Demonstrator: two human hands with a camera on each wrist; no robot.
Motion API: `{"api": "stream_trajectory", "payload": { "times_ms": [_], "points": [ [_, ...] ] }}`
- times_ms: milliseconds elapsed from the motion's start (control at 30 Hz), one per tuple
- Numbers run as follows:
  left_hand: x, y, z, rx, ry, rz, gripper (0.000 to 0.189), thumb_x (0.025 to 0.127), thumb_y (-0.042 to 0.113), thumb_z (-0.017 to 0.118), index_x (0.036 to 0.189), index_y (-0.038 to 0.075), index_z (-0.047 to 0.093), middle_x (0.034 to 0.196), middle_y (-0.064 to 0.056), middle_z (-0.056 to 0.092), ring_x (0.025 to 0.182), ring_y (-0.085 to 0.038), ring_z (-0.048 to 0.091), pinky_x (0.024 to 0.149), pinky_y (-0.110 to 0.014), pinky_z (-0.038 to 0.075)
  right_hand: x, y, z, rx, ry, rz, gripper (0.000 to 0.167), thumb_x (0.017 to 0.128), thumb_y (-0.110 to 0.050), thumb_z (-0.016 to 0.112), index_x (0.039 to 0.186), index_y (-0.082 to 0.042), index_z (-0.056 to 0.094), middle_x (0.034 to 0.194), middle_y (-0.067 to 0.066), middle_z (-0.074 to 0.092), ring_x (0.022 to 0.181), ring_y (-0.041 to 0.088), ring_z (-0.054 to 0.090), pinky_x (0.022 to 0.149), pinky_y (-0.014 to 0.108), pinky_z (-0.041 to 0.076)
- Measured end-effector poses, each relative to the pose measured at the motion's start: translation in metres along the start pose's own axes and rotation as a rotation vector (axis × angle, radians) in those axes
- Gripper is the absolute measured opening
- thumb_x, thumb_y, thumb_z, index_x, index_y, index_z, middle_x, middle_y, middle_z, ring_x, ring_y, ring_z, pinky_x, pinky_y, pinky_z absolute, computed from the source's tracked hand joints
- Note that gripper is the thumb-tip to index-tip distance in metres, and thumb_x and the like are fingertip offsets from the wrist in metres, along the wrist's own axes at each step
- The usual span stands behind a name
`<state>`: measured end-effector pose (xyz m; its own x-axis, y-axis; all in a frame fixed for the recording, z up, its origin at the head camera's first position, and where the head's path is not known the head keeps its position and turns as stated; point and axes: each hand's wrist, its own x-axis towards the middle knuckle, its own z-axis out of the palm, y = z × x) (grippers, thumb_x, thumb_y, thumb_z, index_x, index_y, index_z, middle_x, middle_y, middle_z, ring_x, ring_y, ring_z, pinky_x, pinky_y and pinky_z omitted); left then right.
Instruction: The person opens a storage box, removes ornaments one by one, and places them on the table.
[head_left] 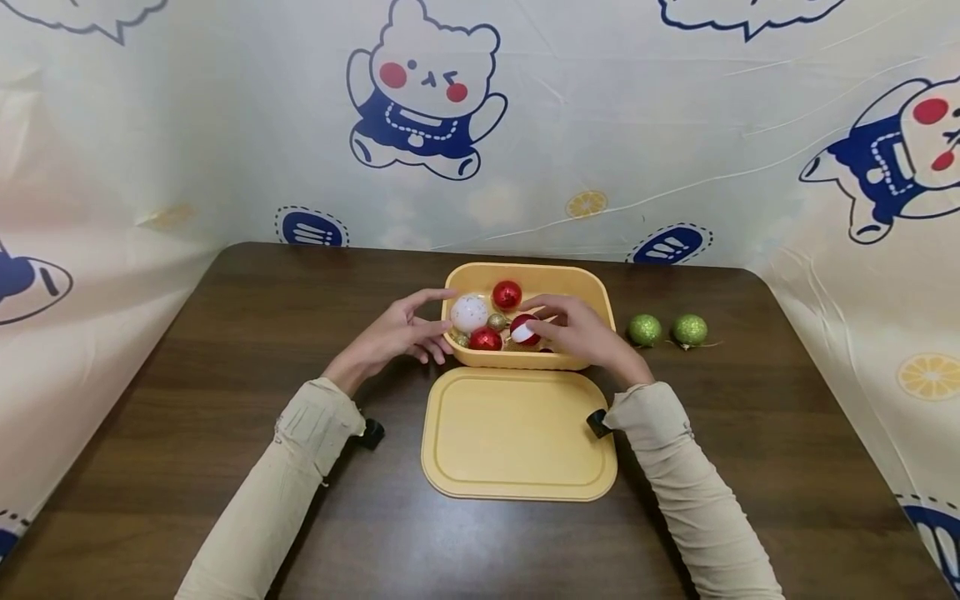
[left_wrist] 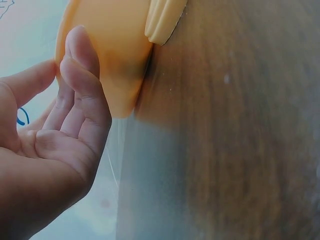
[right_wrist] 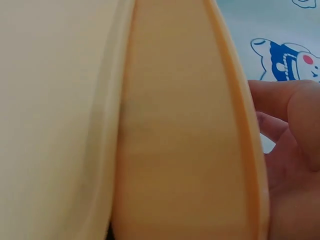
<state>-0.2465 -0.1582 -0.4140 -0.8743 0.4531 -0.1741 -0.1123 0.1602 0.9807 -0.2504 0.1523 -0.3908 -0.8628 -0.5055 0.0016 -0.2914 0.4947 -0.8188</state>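
A yellow plastic box (head_left: pixel 592 292) stands open on the table with several Christmas balls inside. They include a large speckled white ball (head_left: pixel 469 312), shiny red balls (head_left: pixel 507 294) and a small gold ball (head_left: pixel 497 322). The left hand (head_left: pixel 401 332) touches the box's left end; in the left wrist view its loosely bent fingers lie along the outer wall. Over the right part of the box, the right hand (head_left: pixel 577 332) reaches in and pinches a red-and-white ball (head_left: pixel 522 332) between thumb and fingers. In the right wrist view the box wall hides the fingertips.
The yellow lid (head_left: pixel 519 435) lies flat on the brown table (head_left: pixel 300 287), just in front of the box. Two glittery green balls (head_left: pixel 644 330) sit to the right of the box. A printed cloth (head_left: pixel 540 125) hangs behind the table.
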Motion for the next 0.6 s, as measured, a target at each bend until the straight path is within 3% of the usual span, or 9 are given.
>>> {"api": "stream_trajectory", "payload": {
  "times_ms": [167, 600],
  "points": [
    [0.000, -0.001, -0.001, 0.000, -0.004, 0.003, 0.058, 0.099, 0.022, 0.064, 0.151, 0.023, 0.039, 0.088, -0.020, 0.073, 0.070, -0.028, 0.071, 0.059, -0.035, 0.057, -0.003, 0.000, -0.009, 0.032, 0.053, 0.008, 0.028, 0.100, -0.016, 0.063, 0.125, -0.004, 0.066, 0.120, 0.015, 0.065, 0.100, 0.031, 0.066, 0.081, 0.045, 0.058],
    [0.002, -0.002, 0.000, 0.002, -0.001, 0.005, 0.058, 0.099, 0.023, 0.064, 0.152, 0.022, 0.039, 0.087, -0.021, 0.073, 0.068, -0.026, 0.071, 0.058, -0.036, 0.057, -0.009, -0.004, -0.023, -0.063, 0.134, 0.002, 0.039, 0.092, -0.016, 0.074, 0.129, -0.007, 0.065, 0.127, 0.012, 0.064, 0.107, 0.031, 0.066, 0.091, 0.045, 0.055]
  ]
}}
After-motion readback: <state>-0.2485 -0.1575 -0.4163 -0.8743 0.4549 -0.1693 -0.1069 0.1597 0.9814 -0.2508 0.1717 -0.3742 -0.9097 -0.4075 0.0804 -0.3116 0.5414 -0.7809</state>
